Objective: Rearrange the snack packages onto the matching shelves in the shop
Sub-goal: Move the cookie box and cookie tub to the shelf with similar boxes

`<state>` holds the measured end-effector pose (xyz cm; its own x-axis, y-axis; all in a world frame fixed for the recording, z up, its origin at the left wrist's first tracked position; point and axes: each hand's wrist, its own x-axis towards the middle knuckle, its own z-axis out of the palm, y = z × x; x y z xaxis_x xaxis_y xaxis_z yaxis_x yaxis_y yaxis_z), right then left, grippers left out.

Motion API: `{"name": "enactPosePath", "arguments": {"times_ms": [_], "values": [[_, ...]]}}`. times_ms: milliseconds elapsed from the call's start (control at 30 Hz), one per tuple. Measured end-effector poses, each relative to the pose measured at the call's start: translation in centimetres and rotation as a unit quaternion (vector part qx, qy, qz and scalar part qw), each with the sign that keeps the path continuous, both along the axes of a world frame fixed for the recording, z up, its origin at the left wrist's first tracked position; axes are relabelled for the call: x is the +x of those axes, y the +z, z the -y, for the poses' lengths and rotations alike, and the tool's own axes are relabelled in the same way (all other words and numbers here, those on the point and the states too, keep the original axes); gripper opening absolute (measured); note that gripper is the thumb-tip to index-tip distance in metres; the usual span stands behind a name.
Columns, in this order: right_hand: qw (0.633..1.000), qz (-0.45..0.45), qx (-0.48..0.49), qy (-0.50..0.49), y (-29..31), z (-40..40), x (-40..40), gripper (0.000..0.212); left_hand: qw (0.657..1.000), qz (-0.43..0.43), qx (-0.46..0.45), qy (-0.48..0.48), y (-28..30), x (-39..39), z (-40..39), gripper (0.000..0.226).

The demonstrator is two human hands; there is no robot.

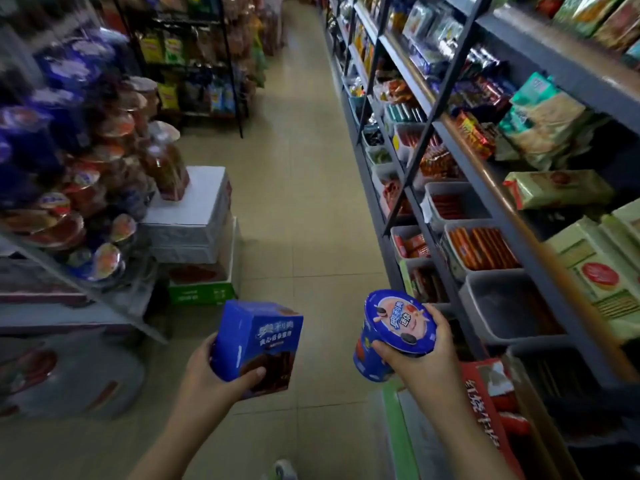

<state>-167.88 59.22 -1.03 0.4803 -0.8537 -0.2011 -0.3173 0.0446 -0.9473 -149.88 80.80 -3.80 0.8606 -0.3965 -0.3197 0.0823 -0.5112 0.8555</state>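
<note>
Low in the frame's centre, the left hand [207, 370] is gripping a blue snack box [258, 344], the right hand [420, 358] clasping a blue lidded cup [394, 332]; right-side shelf bins [460, 252] are holding orange packets [485, 247]

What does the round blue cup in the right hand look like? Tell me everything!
The cup is a round blue snack tub, wider at the top, with a flat lid showing white writing and small dark sandwich cookies. Its side is blue with some red. It looks like thin plastic or card and looks sealed. It is tilted, lid leaning toward the camera. The right hand grips it round the rim, thumb on the near edge, fingers on the far side. It hangs over the aisle floor, touching nothing else.
</note>
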Motion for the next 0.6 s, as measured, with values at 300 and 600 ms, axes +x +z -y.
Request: {"name": "enactPosePath", "arguments": {"times_ms": [300,600], "values": [[0.992,-0.065,0.036,-0.098,-2.0,8.8,2.0,0.108,0.994,0.009,-0.045,-0.102,0.9,7.7,15.3,0.095],[0.994,-0.057,0.045,-0.078,-1.4,24.0,13.4,0.109,0.991,-0.029,-0.043,-0.126,1.2,17.5,29.8,0.097]]}}
